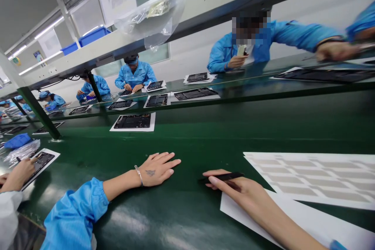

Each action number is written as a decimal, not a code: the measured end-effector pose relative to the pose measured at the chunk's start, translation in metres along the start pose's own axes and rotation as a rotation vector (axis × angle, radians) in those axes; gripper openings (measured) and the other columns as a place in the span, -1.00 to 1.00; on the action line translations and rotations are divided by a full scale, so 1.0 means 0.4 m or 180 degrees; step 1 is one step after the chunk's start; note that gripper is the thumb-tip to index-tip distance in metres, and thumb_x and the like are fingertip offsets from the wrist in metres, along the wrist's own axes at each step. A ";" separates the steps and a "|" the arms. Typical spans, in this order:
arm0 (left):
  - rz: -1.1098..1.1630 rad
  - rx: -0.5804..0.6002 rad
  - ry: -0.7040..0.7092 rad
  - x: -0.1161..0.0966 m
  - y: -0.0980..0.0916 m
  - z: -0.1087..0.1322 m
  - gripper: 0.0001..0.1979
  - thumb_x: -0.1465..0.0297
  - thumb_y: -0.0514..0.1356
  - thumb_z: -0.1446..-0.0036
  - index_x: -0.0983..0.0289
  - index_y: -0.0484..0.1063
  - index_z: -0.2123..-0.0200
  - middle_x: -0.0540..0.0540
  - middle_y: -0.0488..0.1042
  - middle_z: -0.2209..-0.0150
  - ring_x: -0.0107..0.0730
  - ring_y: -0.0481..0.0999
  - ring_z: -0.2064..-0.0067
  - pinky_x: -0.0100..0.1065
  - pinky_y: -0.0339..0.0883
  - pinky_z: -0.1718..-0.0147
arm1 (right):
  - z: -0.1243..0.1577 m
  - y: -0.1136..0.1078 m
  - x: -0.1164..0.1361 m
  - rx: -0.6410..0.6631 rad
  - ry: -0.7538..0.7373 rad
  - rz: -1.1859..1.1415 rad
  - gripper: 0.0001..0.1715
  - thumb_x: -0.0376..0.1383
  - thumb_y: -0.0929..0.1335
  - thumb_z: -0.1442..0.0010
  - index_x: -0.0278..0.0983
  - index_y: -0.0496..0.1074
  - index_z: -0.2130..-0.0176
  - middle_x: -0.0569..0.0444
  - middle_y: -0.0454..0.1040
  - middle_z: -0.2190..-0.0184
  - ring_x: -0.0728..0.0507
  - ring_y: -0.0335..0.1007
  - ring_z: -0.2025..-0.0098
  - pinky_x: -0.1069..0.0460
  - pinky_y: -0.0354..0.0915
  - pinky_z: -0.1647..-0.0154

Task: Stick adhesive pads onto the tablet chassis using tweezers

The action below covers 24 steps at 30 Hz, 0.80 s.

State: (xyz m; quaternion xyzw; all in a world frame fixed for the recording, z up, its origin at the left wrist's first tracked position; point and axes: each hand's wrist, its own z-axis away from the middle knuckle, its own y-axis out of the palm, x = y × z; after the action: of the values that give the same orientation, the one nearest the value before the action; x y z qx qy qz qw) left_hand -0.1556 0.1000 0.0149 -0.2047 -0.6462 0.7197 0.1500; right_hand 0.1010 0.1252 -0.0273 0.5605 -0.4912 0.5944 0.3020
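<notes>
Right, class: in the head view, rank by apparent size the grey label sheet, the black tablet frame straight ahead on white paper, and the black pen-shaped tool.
1. Grey label sheet
2. Black tablet frame
3. Black pen-shaped tool

Nearness to the camera makes sheet versus frame unsure.

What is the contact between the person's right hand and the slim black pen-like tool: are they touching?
Touching. The head view shows the slim black pen-like tool held against the fingers of the right hand, with no gap between them.
</notes>
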 end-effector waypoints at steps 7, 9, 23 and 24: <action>0.0006 0.0016 -0.0020 -0.003 -0.001 -0.003 -0.51 0.28 -0.17 -0.40 0.16 0.05 -0.35 0.11 -0.02 -0.40 -0.20 -0.04 -0.40 -0.05 -0.09 -0.33 | 0.008 -0.004 0.014 -0.0042 0.0012 -0.0028 -0.33 0.27 0.36 0.07 -0.25 0.62 0.46 -0.13 0.61 0.15 -0.32 0.58 0.25 -0.12 0.50 0.16; 0.0001 0.0010 -0.0015 -0.004 -0.002 -0.003 -0.51 0.28 -0.16 -0.40 0.17 0.06 -0.34 0.12 -0.02 -0.39 -0.19 -0.03 -0.40 -0.06 -0.08 -0.33 | 0.008 -0.004 0.015 -0.0021 0.0009 -0.0020 -0.33 0.27 0.35 0.06 -0.25 0.62 0.48 -0.14 0.61 0.15 -0.33 0.58 0.24 -0.12 0.50 0.17; -0.0006 0.0003 -0.0014 -0.002 0.002 -0.002 -0.52 0.28 -0.16 -0.41 0.15 0.05 -0.35 0.09 0.00 -0.39 -0.23 -0.03 -0.40 -0.09 -0.10 -0.33 | 0.012 -0.004 0.022 -0.0036 -0.0030 0.0041 -0.29 0.31 0.34 0.07 -0.24 0.62 0.45 -0.14 0.62 0.18 -0.32 0.57 0.27 -0.13 0.49 0.19; -0.0007 0.0008 -0.0016 -0.003 0.001 -0.002 -0.52 0.28 -0.16 -0.41 0.15 0.05 -0.35 0.10 0.00 -0.39 -0.22 -0.03 -0.40 -0.09 -0.10 -0.33 | 0.012 -0.003 0.021 -0.0033 -0.0024 0.0036 -0.29 0.31 0.34 0.07 -0.24 0.62 0.45 -0.14 0.62 0.18 -0.32 0.57 0.27 -0.12 0.50 0.19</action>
State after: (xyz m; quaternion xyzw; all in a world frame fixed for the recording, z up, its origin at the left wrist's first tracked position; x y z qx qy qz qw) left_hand -0.1544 0.1000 0.0145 -0.2020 -0.6460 0.7209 0.1493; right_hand 0.1023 0.1197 -0.0194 0.5584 -0.4986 0.5915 0.2996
